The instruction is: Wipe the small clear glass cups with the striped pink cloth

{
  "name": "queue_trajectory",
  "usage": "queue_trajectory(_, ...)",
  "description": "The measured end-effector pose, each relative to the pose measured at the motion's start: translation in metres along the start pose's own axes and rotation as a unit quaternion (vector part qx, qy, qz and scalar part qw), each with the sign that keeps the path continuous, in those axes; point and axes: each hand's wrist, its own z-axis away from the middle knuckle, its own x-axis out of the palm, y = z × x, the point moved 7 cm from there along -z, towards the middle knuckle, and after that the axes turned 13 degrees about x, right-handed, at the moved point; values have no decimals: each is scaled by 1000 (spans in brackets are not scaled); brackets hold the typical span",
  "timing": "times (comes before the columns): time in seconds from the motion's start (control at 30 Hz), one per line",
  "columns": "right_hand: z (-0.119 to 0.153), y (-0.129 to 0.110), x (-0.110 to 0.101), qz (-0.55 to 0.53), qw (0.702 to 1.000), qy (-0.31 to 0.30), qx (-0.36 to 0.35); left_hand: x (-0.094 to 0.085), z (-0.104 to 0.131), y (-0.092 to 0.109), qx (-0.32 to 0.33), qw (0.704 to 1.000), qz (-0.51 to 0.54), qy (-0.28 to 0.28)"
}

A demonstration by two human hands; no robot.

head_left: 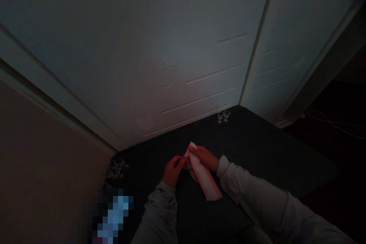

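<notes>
A pink and white striped cloth (206, 182) hangs from my two hands above the dark table. My right hand (206, 158) grips its upper part, thumb on top, with one long end drooping toward me. On the other side, my left hand (173, 169) is closed, its thumb and fingers pinching the cloth's left edge. Whether anything is wrapped inside the cloth is hidden by its folds and the dim light.
Two small clear stemmed glasses (223, 116) stand at the table's back edge. Several more glasses (115, 169) are clustered at the left edge. White panels with heart reliefs (166, 74) rise behind the dark table (257, 148). A blurred bright patch (116, 215) lies lower left.
</notes>
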Motion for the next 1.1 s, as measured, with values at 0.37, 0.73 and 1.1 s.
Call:
queue_trajectory(0.37,4,-5,5,18,1000,4,-3,3,1,-3,-6,1000,25,-7)
queue_trajectory(0.73,8,-17,-9,100,987,107,-65,8,0,6,-12,1000,-1,-24)
queue_trajectory(1.1,9,-20,-19,123,970,186,-92,6,2,3,-2,999,-40,-21)
